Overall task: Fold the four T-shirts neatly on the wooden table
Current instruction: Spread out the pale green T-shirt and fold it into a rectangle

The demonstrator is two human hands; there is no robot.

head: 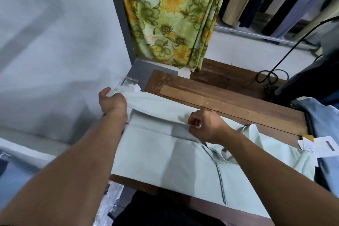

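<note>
Wooden table (229, 101), pale-green T-shirt (156, 152), half-folded

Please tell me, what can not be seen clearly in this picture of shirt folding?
Head view only:
- Pale mint-green fabric shirt: its collar is partly covered by the right hand and forearm.
- Left hand: fingertips hidden by the lifted fold it grips.
- Blue fabric garment: cut off by the right edge, so its kind is unclear.
- White paper tags: print too small to read.
</note>
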